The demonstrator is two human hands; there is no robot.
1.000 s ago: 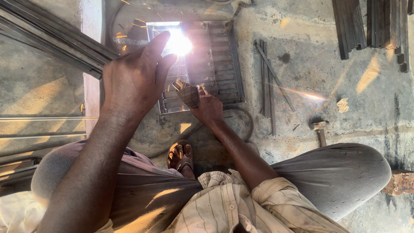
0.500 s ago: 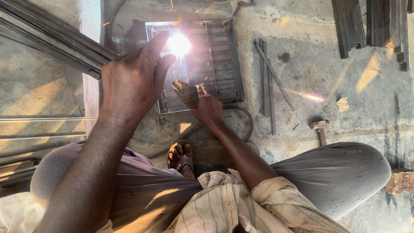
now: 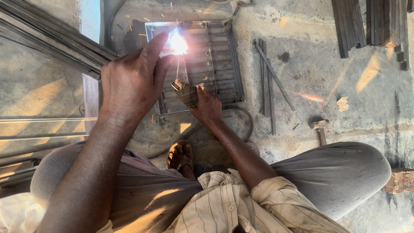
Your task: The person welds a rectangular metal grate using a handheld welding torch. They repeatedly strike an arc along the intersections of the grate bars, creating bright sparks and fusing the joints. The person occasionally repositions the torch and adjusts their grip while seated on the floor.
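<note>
My right hand (image 3: 206,105) grips a welding electrode holder (image 3: 184,89), and its thin rod runs up to a bright white arc (image 3: 177,42) on a rectangular metal grille (image 3: 215,64) lying on the concrete floor. Sparks scatter around the arc. My left hand (image 3: 131,80) is raised close to the camera with fingers together and flat, partly covering the glare and the grille's left side. It holds nothing. A dark cable (image 3: 241,113) curves from the holder along the floor.
Loose steel bars (image 3: 268,82) lie right of the grille, and a hammer (image 3: 320,128) beside my right knee. More metal strips are stacked top right (image 3: 371,23) and long bars at left (image 3: 47,36). My sandalled foot (image 3: 180,156) rests below the grille.
The arc stays lit at the grille's upper left corner. My left hand has shifted slightly, fingers still beside the glare. My right hand keeps the holder almost in place.
</note>
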